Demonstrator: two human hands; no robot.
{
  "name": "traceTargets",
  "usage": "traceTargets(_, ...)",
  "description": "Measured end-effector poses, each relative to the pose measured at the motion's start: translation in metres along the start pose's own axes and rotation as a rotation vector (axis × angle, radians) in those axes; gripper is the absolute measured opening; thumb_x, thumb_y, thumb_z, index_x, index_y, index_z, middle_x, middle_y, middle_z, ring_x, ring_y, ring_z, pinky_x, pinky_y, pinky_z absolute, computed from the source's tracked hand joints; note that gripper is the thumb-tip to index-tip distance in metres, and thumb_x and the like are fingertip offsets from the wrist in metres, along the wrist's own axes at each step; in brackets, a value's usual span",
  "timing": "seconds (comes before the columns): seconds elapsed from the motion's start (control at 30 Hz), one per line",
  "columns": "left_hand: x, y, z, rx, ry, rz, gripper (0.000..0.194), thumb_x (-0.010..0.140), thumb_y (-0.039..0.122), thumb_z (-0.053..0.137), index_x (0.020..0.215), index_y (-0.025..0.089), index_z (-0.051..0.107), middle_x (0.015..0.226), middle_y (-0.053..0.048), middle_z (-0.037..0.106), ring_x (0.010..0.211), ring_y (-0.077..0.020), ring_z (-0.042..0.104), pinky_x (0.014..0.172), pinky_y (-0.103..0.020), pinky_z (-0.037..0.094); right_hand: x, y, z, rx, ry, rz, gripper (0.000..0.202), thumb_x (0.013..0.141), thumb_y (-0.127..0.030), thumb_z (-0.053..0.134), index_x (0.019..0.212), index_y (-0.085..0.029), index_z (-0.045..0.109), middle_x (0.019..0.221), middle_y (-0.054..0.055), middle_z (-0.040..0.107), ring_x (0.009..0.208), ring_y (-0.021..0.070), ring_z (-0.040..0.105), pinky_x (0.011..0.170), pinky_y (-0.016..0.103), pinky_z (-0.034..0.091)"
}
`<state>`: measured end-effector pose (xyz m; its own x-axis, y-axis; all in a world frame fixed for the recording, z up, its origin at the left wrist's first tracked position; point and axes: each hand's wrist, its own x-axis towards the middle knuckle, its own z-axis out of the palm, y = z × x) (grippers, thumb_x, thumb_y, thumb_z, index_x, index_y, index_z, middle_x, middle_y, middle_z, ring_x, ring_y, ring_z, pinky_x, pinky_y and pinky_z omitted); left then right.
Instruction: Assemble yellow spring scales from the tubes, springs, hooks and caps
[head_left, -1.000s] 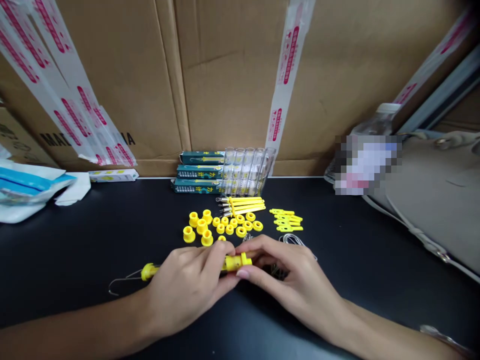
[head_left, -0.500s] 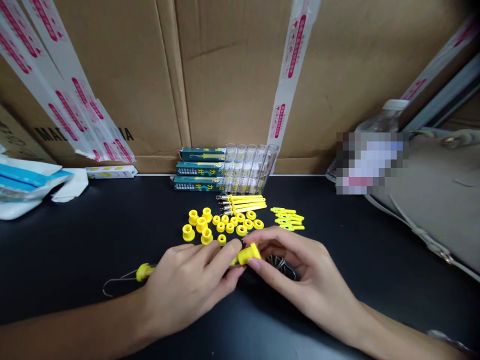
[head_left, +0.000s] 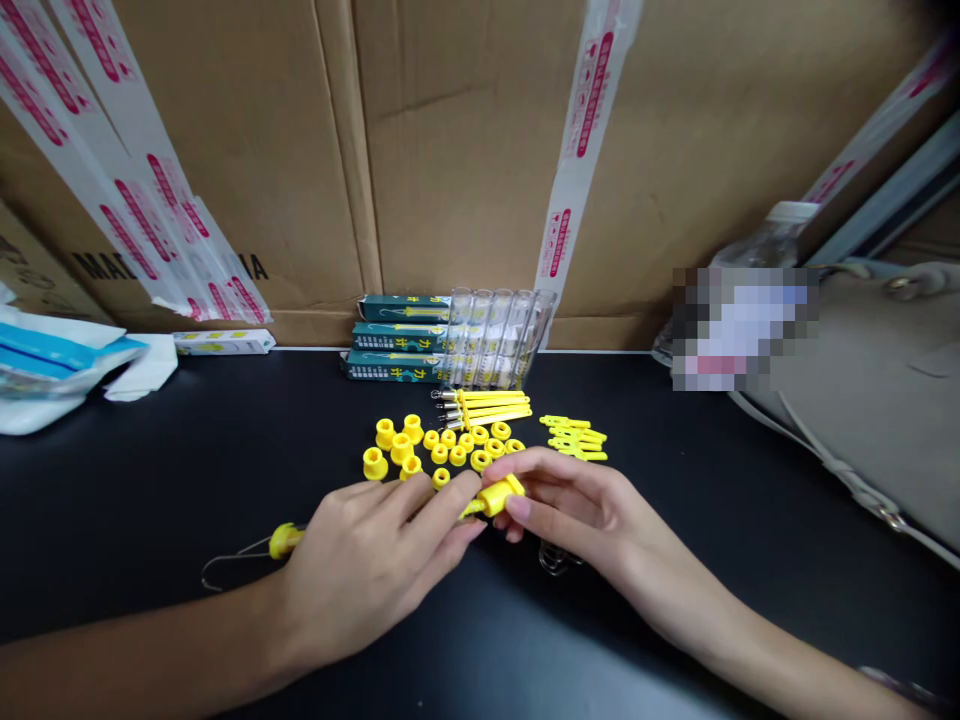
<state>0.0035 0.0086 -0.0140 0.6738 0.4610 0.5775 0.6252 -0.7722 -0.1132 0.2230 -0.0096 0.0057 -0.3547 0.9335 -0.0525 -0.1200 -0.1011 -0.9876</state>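
Observation:
My left hand (head_left: 375,565) is closed around a tube spring scale (head_left: 285,541). The scale's wire hook (head_left: 225,566) and a yellow end piece stick out to the left; most of the tube is hidden by the palm. My right hand (head_left: 600,515) pinches a yellow flanged cap (head_left: 498,497) between thumb and fingers. A thin yellow rod (head_left: 472,509) runs between the cap and my left fingertips. How deep the rod sits in the cap cannot be made out. Metal wire hooks (head_left: 556,558) lie under my right hand, partly covered.
Behind my hands lie several yellow caps (head_left: 402,448), small yellow rings (head_left: 480,460), yellow rods with springs (head_left: 491,408) and flat yellow pieces (head_left: 576,437). Clear tubes (head_left: 491,340) stand before green boxes (head_left: 394,366). A bottle (head_left: 780,235) and a bag (head_left: 885,390) are at right.
The yellow cap has tilted in my right fingers, and more of the yellow rod shows beside it. My right hand has shifted slightly left, uncovering some wire hooks.

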Motion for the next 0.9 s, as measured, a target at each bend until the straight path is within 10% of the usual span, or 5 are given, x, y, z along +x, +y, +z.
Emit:
traceTargets(0.47, 0.002, 0.0, -0.001, 0.016, -0.014, 0.016, 0.02, 0.106, 0.03, 0.039, 0.115, 0.019, 0.054, 0.08, 0.0, 0.073, 0.065, -0.0175, 0.072, 0.055, -0.03, 0.049, 0.0, 0.004, 0.004, -0.051, 0.073, -0.019, 0.031, 0.074, -0.026, 0.085, 0.073, -0.021, 0.054, 0.092, -0.001, 0.073, 0.089, 0.0141, 0.067, 0.082, 0.024, 0.051)
traceTargets(0.9, 0.001, 0.002, -0.001, -0.001, -0.029, 0.005, 0.015, 0.103, 0.032, 0.047, 0.111, 0.021, 0.054, 0.075, 0.002, 0.071, 0.06, -0.0171, 0.07, 0.054, -0.03, 0.048, 0.008, -0.004, -0.022, -0.379, 0.241, -0.251, 0.023, 0.081, -0.034, 0.078, 0.097, -0.021, 0.069, 0.098, 0.004, 0.073, 0.092, 0.0182, 0.07, 0.087, 0.03, 0.055)
